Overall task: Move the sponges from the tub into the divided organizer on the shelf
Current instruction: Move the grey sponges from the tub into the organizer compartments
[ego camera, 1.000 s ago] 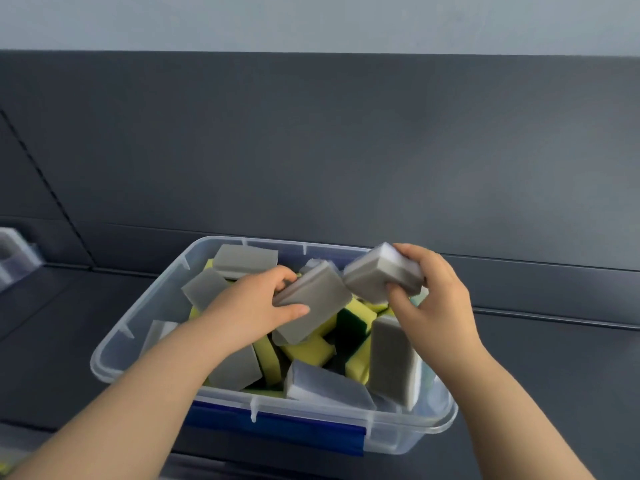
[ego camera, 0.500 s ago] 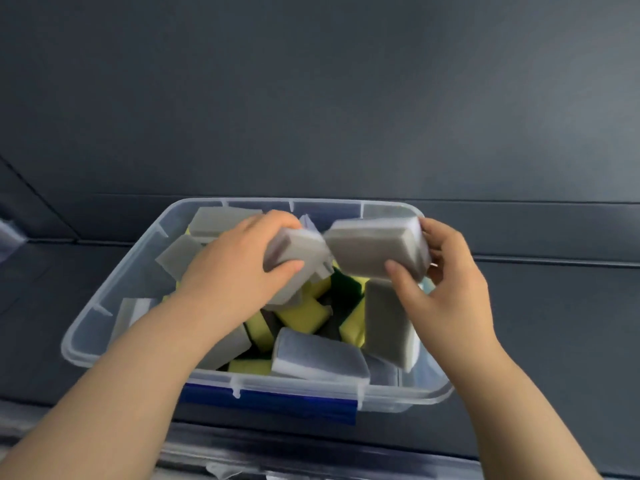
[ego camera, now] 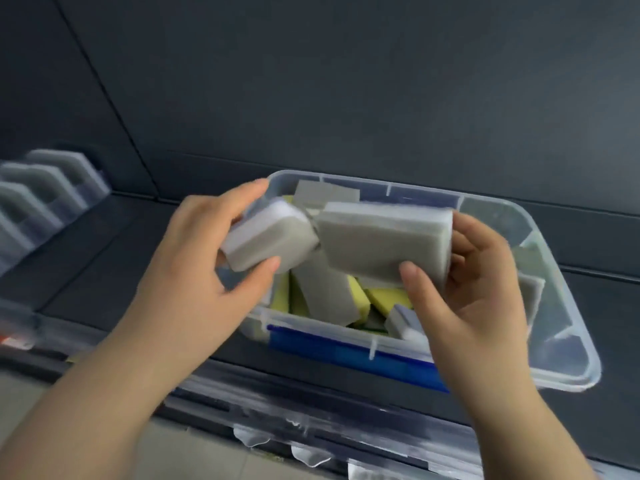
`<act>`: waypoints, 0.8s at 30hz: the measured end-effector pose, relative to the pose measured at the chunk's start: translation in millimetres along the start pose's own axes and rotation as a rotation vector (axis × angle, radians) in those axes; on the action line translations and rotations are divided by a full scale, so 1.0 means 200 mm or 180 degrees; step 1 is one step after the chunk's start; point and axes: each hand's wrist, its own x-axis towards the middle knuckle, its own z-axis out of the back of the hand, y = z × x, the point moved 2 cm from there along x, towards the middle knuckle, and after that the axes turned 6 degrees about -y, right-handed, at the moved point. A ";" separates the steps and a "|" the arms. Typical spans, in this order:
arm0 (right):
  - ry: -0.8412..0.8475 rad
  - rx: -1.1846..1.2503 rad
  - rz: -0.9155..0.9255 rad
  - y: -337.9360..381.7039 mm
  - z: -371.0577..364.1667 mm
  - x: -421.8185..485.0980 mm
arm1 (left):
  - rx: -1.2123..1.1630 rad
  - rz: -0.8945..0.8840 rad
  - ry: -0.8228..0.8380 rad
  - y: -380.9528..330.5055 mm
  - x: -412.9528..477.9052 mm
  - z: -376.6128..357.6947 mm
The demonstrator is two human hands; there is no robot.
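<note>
A clear plastic tub [ego camera: 568, 351] with a blue front clip sits on the dark shelf, holding several grey and yellow sponges [ego camera: 325, 292]. My left hand [ego camera: 204, 268] grips a grey-and-white sponge [ego camera: 270, 240] above the tub's left rim. My right hand [ego camera: 467, 292] holds a second, larger grey sponge [ego camera: 384, 244] over the tub's middle. The two held sponges nearly touch end to end. The clear divided organizer [ego camera: 45, 199] stands at the far left of the shelf, blurred, apart from both hands.
The dark shelf back wall [ego camera: 346, 98] rises behind the tub. A shelf front rail with clear plastic label holders [ego camera: 311, 445] runs along the bottom. Bare shelf surface [ego camera: 114, 251] lies between the organizer and the tub.
Both hands have lifted their sponges higher out of the tub and shifted left. The view swung left, bringing the divided organizer into sight.
</note>
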 end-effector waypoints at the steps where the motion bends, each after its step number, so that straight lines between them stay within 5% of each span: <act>1: 0.0014 0.0055 0.0061 0.05 -0.09 -0.04 | 0.0099 -0.0048 -0.0060 0.07 -0.04 0.09; 14: 0.0780 0.0322 0.0254 0.45 -1.40 -0.68 | 0.0290 0.0850 -0.0686 1.03 -0.68 1.30; 24: 0.1158 -0.0016 0.0243 0.52 -2.00 -0.61 | 0.0606 0.1389 -0.0843 1.46 -0.72 1.62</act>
